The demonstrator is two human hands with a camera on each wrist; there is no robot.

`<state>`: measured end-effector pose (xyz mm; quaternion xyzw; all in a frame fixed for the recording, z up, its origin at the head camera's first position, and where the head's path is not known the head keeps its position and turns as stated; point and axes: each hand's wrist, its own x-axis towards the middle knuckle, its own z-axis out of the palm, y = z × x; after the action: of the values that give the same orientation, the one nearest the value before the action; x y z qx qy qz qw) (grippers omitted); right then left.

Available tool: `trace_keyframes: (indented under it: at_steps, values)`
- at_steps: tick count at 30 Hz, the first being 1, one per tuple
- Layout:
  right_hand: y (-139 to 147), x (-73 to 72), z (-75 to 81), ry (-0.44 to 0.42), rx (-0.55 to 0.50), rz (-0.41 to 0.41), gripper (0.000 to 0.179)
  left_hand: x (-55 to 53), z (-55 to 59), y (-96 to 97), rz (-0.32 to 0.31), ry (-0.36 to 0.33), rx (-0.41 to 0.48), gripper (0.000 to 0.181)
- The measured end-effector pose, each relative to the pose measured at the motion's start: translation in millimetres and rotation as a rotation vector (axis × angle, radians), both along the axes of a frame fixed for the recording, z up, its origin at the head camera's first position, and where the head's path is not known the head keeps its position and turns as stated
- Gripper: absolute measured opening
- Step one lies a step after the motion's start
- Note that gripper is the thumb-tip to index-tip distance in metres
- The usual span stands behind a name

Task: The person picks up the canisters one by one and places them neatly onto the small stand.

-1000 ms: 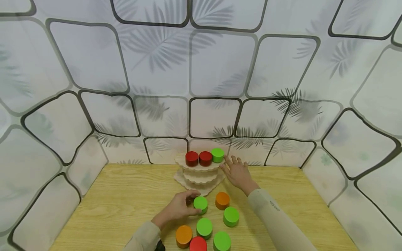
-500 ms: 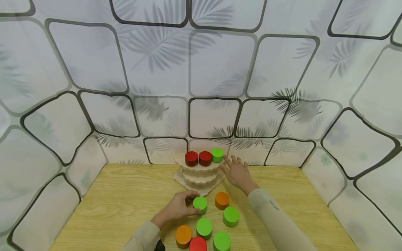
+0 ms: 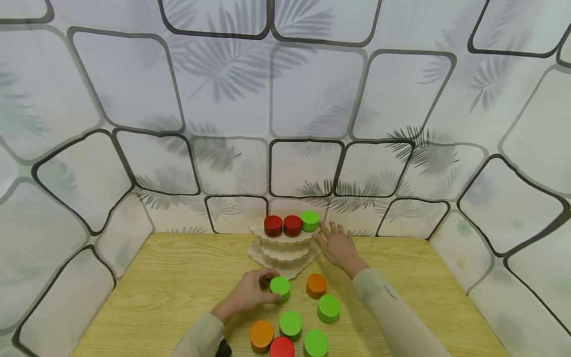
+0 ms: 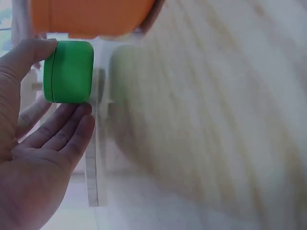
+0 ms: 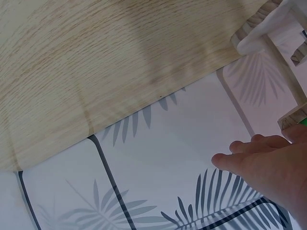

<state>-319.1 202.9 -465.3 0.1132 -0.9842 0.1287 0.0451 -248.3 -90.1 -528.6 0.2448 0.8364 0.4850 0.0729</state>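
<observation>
In the head view my left hand (image 3: 249, 293) pinches a green round tin (image 3: 280, 286) between thumb and fingers, in front of a pale tiered stand (image 3: 285, 256). The left wrist view has the same green tin (image 4: 72, 72), its seam showing, held off the table. My right hand (image 3: 341, 252) lies at the right edge of the stand's top tier, fingers outstretched, fingertips right beside another green tin (image 3: 310, 221). Two dark red tins (image 3: 283, 226) share that tier to its left. The right wrist view shows the right hand (image 5: 276, 160) with straight fingers near the stand (image 5: 259, 28).
On the wooden table (image 3: 178, 277) an orange tin (image 3: 316, 286) and a green tin (image 3: 328, 308) stand right of the held one. Nearer are an orange tin (image 3: 261, 336), a red tin (image 3: 282, 348) and more green tins (image 3: 291, 325). A patterned wall covering (image 3: 241, 163) borders the table.
My left hand has moved slightly left and up with the green tin in its grasp. The right hand and the stand look unmoved.
</observation>
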Motion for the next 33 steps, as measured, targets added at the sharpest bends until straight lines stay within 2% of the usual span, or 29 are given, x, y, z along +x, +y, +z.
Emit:
trace_keyframes:
  at_steps: [11,19,27,33]
  values:
    - [-0.4,3.4,3.2,0.007,-0.004,0.003,0.065,-8.4,15.7,-21.2,0.102,0.077,0.075,0.048]
    - [0.2,3.0,2.4,0.010,-0.020,0.004,0.065,-14.1,33.8,-37.2,0.195,0.098,0.096,0.051]
    - [0.3,3.1,1.9,0.010,-0.023,0.010,0.064,-20.7,49.5,-45.9,0.275,0.113,0.090,0.052]
    - [-0.3,3.0,1.3,0.015,-0.007,0.016,0.065,-26.6,56.9,-47.3,0.316,0.145,0.116,0.052]
